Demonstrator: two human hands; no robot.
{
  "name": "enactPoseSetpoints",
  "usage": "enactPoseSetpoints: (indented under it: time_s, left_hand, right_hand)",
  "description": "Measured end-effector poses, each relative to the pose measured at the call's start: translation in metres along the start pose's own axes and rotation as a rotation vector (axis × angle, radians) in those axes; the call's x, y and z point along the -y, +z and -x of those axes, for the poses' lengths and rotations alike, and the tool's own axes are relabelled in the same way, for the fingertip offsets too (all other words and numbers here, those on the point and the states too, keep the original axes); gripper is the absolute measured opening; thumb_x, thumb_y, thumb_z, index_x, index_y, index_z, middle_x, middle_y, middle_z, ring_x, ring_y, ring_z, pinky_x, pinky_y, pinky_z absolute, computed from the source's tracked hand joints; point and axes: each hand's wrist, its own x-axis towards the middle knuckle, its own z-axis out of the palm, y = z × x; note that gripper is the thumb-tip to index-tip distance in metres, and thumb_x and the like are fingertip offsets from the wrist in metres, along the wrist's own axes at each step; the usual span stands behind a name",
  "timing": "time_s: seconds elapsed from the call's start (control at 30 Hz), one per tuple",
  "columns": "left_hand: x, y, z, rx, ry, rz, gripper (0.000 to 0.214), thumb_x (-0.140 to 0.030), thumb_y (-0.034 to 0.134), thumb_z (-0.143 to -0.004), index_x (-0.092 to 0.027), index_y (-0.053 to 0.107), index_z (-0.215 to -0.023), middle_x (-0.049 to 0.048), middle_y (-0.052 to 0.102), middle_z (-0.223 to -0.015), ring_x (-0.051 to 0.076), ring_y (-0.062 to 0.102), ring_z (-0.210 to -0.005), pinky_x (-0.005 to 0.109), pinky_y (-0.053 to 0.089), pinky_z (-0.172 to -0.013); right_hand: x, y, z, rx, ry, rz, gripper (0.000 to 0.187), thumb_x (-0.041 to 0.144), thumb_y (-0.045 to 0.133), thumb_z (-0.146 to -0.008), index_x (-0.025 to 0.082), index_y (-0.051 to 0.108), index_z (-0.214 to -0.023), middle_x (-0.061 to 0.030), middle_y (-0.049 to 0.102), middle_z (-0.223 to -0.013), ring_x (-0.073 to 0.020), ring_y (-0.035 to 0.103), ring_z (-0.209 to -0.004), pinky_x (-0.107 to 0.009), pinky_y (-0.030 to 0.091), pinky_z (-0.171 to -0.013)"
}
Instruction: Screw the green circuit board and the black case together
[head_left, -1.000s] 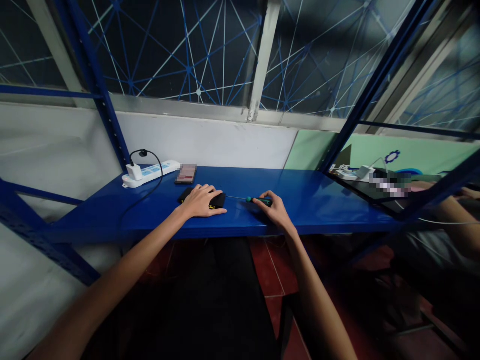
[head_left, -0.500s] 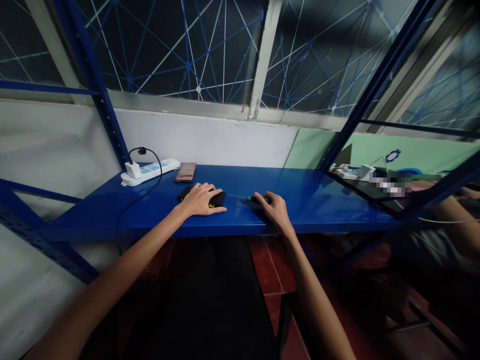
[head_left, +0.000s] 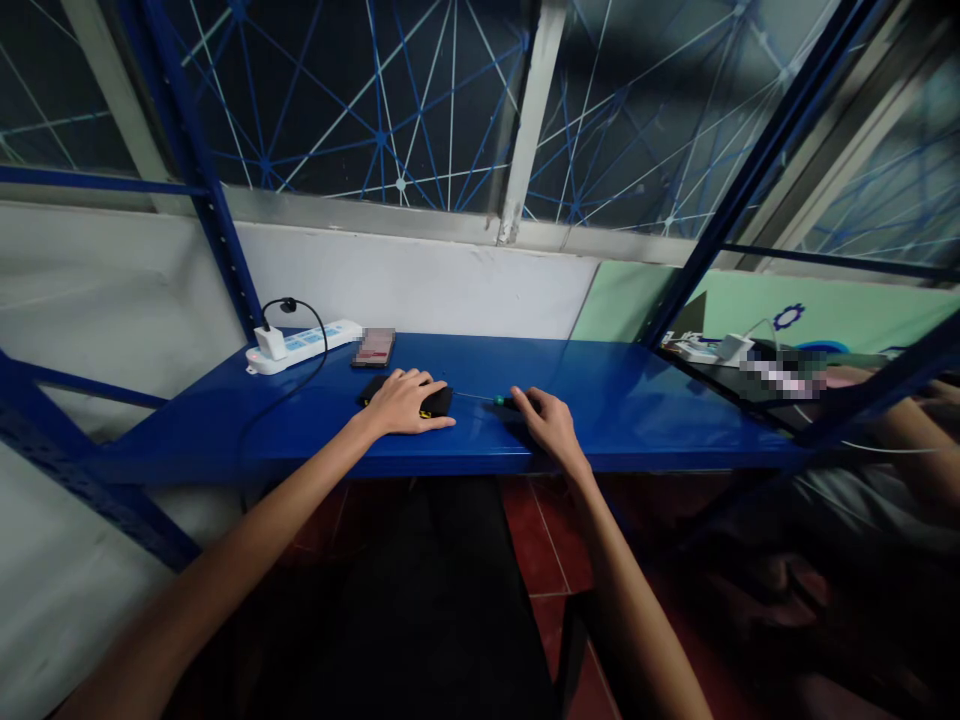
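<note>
My left hand (head_left: 405, 402) lies over a black device (head_left: 435, 402) with small yellow marks on the blue shelf (head_left: 615, 410), fingers curled on top of it and holding it down. My right hand (head_left: 546, 420) closes over the green handle of a thin screwdriver (head_left: 487, 398). The metal shaft points left toward the black device, its tip close to the device's right edge.
A white power strip (head_left: 300, 345) with a plugged-in charger and black cable sits at the back left, a phone (head_left: 373, 347) beside it. Blue rack posts stand left and right. Another person's arm (head_left: 900, 420) and a charger (head_left: 727, 347) are on the neighbouring bench.
My right hand has slid left along the screwdriver and now covers most of its green handle. The left hand and the black device have stayed put.
</note>
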Motion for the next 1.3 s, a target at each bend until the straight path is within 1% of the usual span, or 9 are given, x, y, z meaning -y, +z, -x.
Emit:
enactPoseSetpoints:
  time_s: [0.13, 0.37, 0.57, 0.8, 0.87, 1.0, 1.1, 1.2, 1.3]
  left_hand:
    - [-0.001, 0.000, 0.000, -0.012, -0.001, 0.001, 0.078, -0.079, 0.039, -0.084, -0.020, 0.061, -0.130, 0.0130, 0.065, -0.112, 0.030, 0.059, -0.099, 0.042, 0.040, -0.087]
    - [0.000, 0.001, 0.000, -0.013, 0.000, -0.006, 0.078, -0.079, 0.039, -0.084, -0.020, 0.060, -0.130, 0.0130, 0.065, -0.113, 0.030, 0.058, -0.100, 0.042, 0.040, -0.086]
    - [0.000, 0.002, 0.001, -0.023, 0.003, -0.004, 0.076, -0.078, 0.040, -0.084, -0.021, 0.061, -0.130, 0.0128, 0.065, -0.113, 0.029, 0.059, -0.099, 0.041, 0.040, -0.086]
    - [0.000, 0.002, 0.000, -0.004, -0.005, -0.015, 0.079, -0.079, 0.038, -0.084, -0.018, 0.060, -0.129, 0.0143, 0.065, -0.116, 0.031, 0.059, -0.101, 0.044, 0.041, -0.088]
    - [0.000, 0.002, 0.000, -0.009, -0.012, -0.024, 0.080, -0.079, 0.038, -0.084, -0.017, 0.060, -0.128, 0.0151, 0.065, -0.115, 0.031, 0.059, -0.101, 0.044, 0.041, -0.088]
    - [-0.002, 0.002, -0.001, -0.014, -0.026, -0.033, 0.078, -0.078, 0.039, -0.084, -0.017, 0.061, -0.126, 0.0152, 0.066, -0.112, 0.032, 0.059, -0.100, 0.044, 0.040, -0.089]
    - [-0.003, 0.000, -0.001, -0.008, -0.025, -0.032, 0.077, -0.077, 0.039, -0.085, -0.016, 0.061, -0.126, 0.0155, 0.066, -0.113, 0.032, 0.059, -0.101, 0.044, 0.040, -0.089]
    - [-0.003, 0.000, -0.001, -0.010, -0.021, -0.033, 0.077, -0.077, 0.039, -0.085, -0.016, 0.061, -0.127, 0.0153, 0.066, -0.114, 0.032, 0.059, -0.102, 0.044, 0.040, -0.088]
    - [-0.002, 0.001, 0.000, -0.027, -0.015, -0.037, 0.076, -0.077, 0.039, -0.085, -0.018, 0.061, -0.126, 0.0145, 0.066, -0.113, 0.031, 0.059, -0.100, 0.044, 0.040, -0.089]
  right_hand:
    - [-0.004, -0.003, -0.001, 0.086, -0.038, -0.129, 0.043, 0.063, 0.059, -0.080, 0.024, 0.055, -0.096, 0.0050, 0.055, -0.065, -0.0131, 0.044, -0.057, -0.025, 0.033, -0.057]
    - [0.002, 0.002, 0.001, -0.045, -0.007, 0.080, 0.055, 0.066, 0.039, -0.090, 0.021, 0.051, -0.061, 0.0007, 0.048, -0.055, -0.0135, 0.041, -0.055, -0.027, 0.026, -0.056]
    - [-0.003, -0.002, 0.000, 0.063, 0.022, -0.016, 0.043, 0.065, 0.057, -0.080, 0.024, 0.057, -0.092, 0.0041, 0.054, -0.060, -0.0155, 0.049, -0.057, -0.025, 0.033, -0.058]
    - [0.003, 0.003, 0.003, -0.038, 0.034, 0.172, 0.053, 0.069, 0.039, -0.089, 0.023, 0.056, -0.069, -0.0015, 0.056, -0.061, -0.0167, 0.050, -0.061, -0.027, 0.026, -0.057]
    - [0.006, 0.003, 0.003, -0.007, 0.037, 0.182, 0.050, 0.068, 0.039, -0.090, 0.024, 0.059, -0.077, -0.0009, 0.056, -0.060, -0.0175, 0.052, -0.061, -0.027, 0.026, -0.057]
    - [0.004, -0.001, 0.002, 0.086, 0.025, 0.081, 0.041, 0.062, 0.058, -0.082, 0.027, 0.056, -0.104, 0.0018, 0.062, -0.070, -0.0179, 0.057, -0.066, -0.025, 0.033, -0.062]
    - [0.001, -0.002, 0.001, 0.077, 0.004, 0.049, 0.038, 0.063, 0.057, -0.082, 0.026, 0.057, -0.090, 0.0012, 0.063, -0.072, -0.0176, 0.057, -0.069, -0.025, 0.033, -0.062]
    - [0.003, -0.001, 0.001, 0.026, 0.016, 0.097, 0.051, 0.070, 0.044, -0.087, 0.023, 0.056, -0.071, -0.0005, 0.058, -0.064, -0.0174, 0.053, -0.064, -0.027, 0.029, -0.059]
    - [0.006, -0.002, 0.003, 0.067, 0.022, 0.101, 0.052, 0.069, 0.036, -0.091, 0.024, 0.058, -0.078, 0.0003, 0.057, -0.062, -0.0166, 0.051, -0.061, -0.027, 0.029, -0.059]
